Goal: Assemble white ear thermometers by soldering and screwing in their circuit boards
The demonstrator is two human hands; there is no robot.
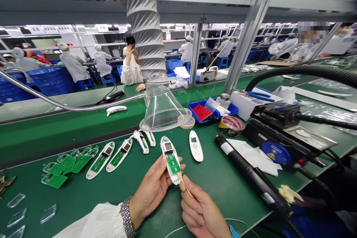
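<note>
My left hand (156, 182) is wrapped round a white plastic housing (164, 143), tilted up over the table. Inside it sits a green circuit board (173, 165) with a small grey display (168, 146). Between thumb and fingers, my right hand (199, 206) pinches a thin tan stick (182, 180), whose tip meets the lower end of the board. A white front cover (196, 147) with a window and button holes lies just right of the housing. To the left rest two similar housings with boards, one housing (100, 160) and another (119, 155).
Several green boards (67, 163) and clear plastic pieces (48, 214) lie at left. A clear extraction hood (163, 108) hangs over the table. At right are a black electric screwdriver (245, 167), a blue bin (205, 111) and a tape roll (231, 124). Co-workers sit further back.
</note>
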